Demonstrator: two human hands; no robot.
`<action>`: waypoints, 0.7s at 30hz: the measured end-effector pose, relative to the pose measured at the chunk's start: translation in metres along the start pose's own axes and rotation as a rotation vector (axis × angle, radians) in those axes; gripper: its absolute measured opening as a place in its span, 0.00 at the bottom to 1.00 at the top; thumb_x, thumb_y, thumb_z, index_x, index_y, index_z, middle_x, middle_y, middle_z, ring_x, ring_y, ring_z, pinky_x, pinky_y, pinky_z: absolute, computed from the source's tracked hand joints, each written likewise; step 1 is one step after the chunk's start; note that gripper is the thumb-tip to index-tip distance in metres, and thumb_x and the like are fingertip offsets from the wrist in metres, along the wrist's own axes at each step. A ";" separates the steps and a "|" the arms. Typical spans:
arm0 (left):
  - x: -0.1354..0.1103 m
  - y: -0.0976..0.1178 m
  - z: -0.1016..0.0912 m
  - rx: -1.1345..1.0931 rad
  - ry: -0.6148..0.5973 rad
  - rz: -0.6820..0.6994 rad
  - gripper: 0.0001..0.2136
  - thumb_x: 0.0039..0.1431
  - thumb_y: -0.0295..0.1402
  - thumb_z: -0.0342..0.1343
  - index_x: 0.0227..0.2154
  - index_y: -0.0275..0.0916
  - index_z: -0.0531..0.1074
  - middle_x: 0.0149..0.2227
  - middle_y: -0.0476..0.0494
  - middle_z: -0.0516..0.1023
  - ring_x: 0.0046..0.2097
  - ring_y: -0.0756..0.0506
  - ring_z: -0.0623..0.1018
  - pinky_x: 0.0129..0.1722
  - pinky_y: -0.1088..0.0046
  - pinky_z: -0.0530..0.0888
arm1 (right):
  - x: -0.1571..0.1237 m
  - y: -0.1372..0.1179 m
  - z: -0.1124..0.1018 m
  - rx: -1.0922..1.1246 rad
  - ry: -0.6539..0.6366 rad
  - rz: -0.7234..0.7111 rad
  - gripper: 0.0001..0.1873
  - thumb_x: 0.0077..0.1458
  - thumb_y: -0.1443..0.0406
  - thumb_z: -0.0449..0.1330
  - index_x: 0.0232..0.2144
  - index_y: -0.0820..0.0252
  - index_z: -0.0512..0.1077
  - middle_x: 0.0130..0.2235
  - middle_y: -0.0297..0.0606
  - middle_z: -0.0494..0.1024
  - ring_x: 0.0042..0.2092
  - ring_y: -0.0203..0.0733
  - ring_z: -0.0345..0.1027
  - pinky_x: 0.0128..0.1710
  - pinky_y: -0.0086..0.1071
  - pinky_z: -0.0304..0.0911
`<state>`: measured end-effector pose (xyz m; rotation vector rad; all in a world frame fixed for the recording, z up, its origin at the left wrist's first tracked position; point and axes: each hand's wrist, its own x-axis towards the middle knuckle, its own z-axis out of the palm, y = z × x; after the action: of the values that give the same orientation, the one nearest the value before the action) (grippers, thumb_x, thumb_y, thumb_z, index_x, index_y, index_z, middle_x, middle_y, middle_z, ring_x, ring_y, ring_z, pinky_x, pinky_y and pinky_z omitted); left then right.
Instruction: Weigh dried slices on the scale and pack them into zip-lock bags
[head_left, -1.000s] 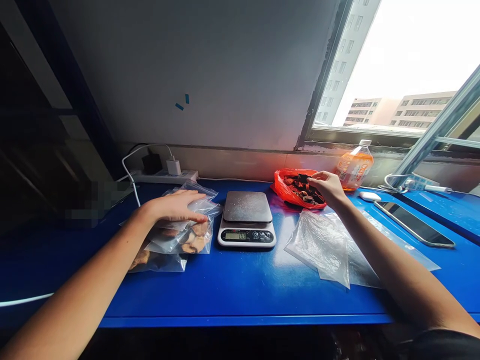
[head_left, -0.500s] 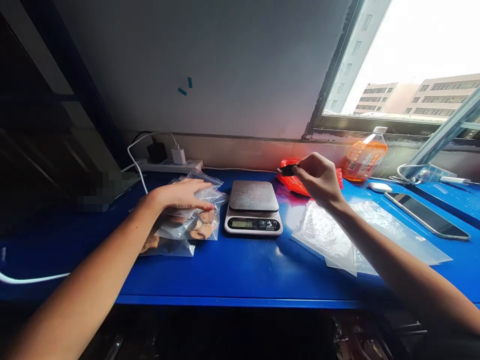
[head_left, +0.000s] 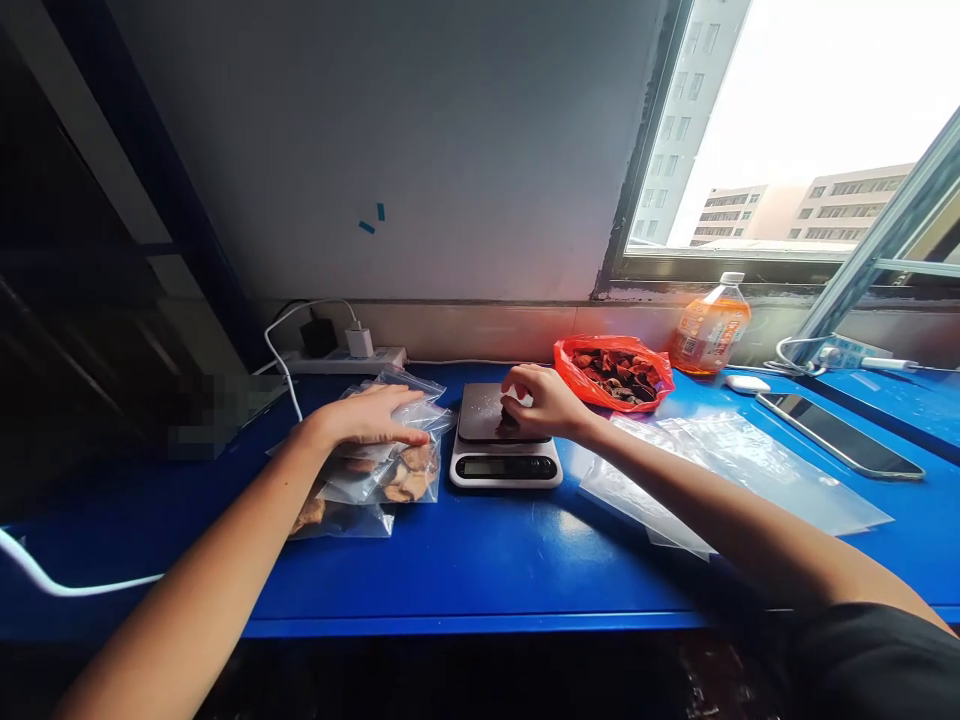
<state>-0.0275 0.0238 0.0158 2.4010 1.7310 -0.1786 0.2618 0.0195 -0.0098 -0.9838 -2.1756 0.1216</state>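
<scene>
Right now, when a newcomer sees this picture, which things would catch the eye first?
Probably the bright window at upper right and the red bag of dark pieces on the blue table, right of the scale. Next, perhaps, the right hand pinching a dark piece over the scale, and the left hand spread on clear bags at the left.

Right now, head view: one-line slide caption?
Right hand holds a dark piece at the scale; left hand rests on filled clear bags.
</scene>
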 end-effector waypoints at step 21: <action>0.000 0.005 0.000 0.002 -0.001 0.023 0.49 0.44 0.67 0.49 0.65 0.44 0.53 0.67 0.40 0.55 0.66 0.34 0.55 0.63 0.58 0.56 | -0.016 0.011 -0.005 0.178 0.240 -0.010 0.12 0.36 0.78 0.49 0.21 0.56 0.58 0.31 0.36 0.63 0.33 0.39 0.58 0.29 0.31 0.56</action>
<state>-0.0225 0.0224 0.0160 2.4203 1.7033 -0.1776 0.2792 0.0158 -0.0193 -0.8406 -1.9146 0.1797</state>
